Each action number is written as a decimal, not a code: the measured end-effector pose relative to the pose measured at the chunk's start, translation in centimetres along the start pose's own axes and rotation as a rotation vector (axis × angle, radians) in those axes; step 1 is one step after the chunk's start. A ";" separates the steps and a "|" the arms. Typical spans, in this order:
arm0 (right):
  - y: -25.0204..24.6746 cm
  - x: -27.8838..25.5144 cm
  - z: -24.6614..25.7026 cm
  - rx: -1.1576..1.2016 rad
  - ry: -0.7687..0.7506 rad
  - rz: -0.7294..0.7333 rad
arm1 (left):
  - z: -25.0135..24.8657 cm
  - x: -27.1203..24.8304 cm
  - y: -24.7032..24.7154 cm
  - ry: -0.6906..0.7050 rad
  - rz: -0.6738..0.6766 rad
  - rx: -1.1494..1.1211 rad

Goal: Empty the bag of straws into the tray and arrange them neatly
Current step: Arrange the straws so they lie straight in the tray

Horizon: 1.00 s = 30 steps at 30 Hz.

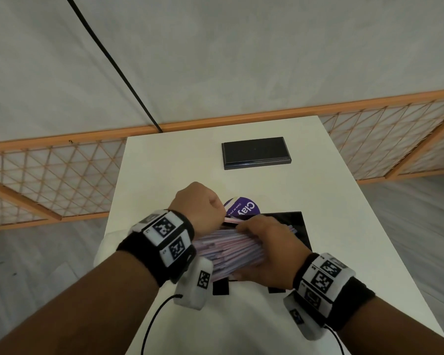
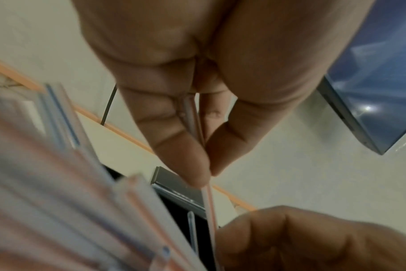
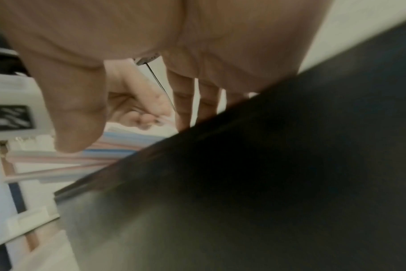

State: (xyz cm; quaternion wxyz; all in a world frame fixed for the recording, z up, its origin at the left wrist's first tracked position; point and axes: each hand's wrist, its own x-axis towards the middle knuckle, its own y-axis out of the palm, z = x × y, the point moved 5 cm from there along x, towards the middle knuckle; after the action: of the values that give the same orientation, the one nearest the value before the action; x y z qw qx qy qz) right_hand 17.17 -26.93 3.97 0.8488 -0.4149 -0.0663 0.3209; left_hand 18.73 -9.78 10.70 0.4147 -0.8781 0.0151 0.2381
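A bundle of pink, blue and white striped straws (image 1: 226, 252) lies across the near black tray (image 1: 298, 226). My right hand (image 1: 256, 248) covers the bundle's right end and holds it, thumb (image 3: 77, 119) on the near side, fingers on the far side. My left hand (image 1: 215, 213) is curled above the bundle's far edge. Its thumb and forefinger (image 2: 209, 176) pinch a single pink-striped straw (image 2: 210, 201). The purple bag (image 1: 246, 207), printed "Clay", lies just behind the hands, partly hidden. The tray's floor under the straws is mostly hidden.
A second black rectangular tray or lid (image 1: 255, 152) sits farther back on the white table (image 1: 164, 175). An orange lattice fence (image 1: 49, 175) runs behind and beside the table. A black cable (image 1: 113, 60) slants down the wall.
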 end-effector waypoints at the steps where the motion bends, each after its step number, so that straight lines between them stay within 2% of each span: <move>1: -0.3 -0.2 -0.1 -0.046 0.006 -0.028 | 0.3 -0.5 -0.3 0.018 0.002 -0.020; 3: -0.7 -0.5 -0.2 -0.129 0.025 -0.043 | 0.8 -1.6 -0.7 0.066 0.024 -0.036; 8: 1.1 -0.6 -0.6 -0.287 0.106 0.113 | 1.8 -3.0 -0.4 0.141 0.138 0.075; 10: 1.7 -0.5 -0.7 -0.309 0.149 0.150 | 2.0 -3.2 -0.9 0.134 0.085 0.121; 12: 2.0 -0.4 -0.6 -0.324 0.195 0.154 | 1.6 -3.3 -2.0 0.140 -0.038 0.104; 14: 2.0 -0.5 -0.4 -0.340 0.226 0.142 | 1.1 -3.0 -2.2 0.090 -0.077 -0.070; 16: 2.1 -0.5 -0.2 -0.339 0.244 0.148 | 0.8 -2.5 -0.9 -0.048 0.032 -0.352; 18: 2.0 -0.5 -0.1 -0.331 0.250 0.156 | 0.5 -1.8 0.9 -0.172 0.137 -0.535; 25: 2.2 -0.6 -0.3 -0.287 0.226 0.193 | -1.3 -0.3 4.3 -0.273 0.258 -0.562; 30: 2.0 -0.6 -0.5 -0.248 0.214 0.219 | -1.4 1.2 5.5 -0.172 0.210 -0.424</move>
State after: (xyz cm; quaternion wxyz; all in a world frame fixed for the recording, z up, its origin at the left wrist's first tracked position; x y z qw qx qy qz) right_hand 15.89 -26.73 2.32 0.7534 -0.5529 0.0307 0.3547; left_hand 19.12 -14.25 6.98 0.1940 -0.9156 0.0207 0.3515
